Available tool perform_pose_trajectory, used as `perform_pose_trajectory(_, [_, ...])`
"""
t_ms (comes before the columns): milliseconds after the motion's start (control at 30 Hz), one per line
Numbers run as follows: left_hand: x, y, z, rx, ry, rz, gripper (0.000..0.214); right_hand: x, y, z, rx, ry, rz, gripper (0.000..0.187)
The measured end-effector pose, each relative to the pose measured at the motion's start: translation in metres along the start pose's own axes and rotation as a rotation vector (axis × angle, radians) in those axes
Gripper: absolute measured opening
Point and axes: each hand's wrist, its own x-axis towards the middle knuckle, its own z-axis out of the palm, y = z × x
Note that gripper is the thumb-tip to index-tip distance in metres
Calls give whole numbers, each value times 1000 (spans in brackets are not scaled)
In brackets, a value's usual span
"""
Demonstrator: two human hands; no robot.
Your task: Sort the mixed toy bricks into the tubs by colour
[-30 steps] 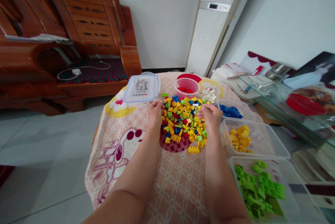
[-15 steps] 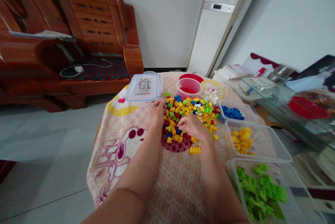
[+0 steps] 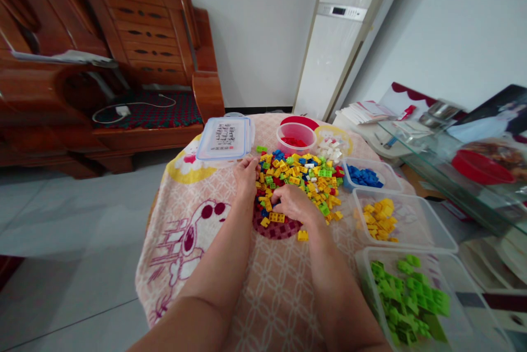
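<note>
A mixed pile of toy building bricks (image 3: 294, 176), mostly yellow with green, blue, red and a few white ones, is spread over the tablecloth in front of me. My left hand (image 3: 246, 173) rests at the pile's left edge, its fingers closed together; anything in them is hidden. Within the near part of the pile, my right hand (image 3: 293, 202) has its fingers curled down among the bricks, beside a yellow brick (image 3: 276, 217). What those fingers hold cannot be made out. Closer to me lies another yellow brick (image 3: 302, 235).
Along the right edge stand clear boxes of blue bricks (image 3: 364, 176), yellow bricks (image 3: 381, 220) and green bricks (image 3: 407, 300). Behind the pile are a round tub (image 3: 295, 146) with red bricks, some white bricks (image 3: 330, 151) and a lidded plastic box (image 3: 224, 138). A glass shelf (image 3: 444, 176) adjoins the right side.
My right hand has moved left and slightly down into the pile, toward the yellow brick at its near edge. The left hand stays at the left edge.
</note>
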Motion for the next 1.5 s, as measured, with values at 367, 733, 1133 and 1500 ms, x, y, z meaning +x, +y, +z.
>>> perform_pose_trajectory(367, [-1,1,1,-10,2,1,7,1,-2,1,-120,10,37,10])
perform_pose_trajectory(733, [0,2,1,3,3,-16,8,1,2,-3,38,-8,58,7])
perform_pose_trajectory(1133, [2,0,1,8,2,-12,9,-2,30,-10,791,226,189,22])
perform_pose_trajectory(1500, [3,-2,0,-8,-6,-16,9,10,79,-14,1265,1114,298,29])
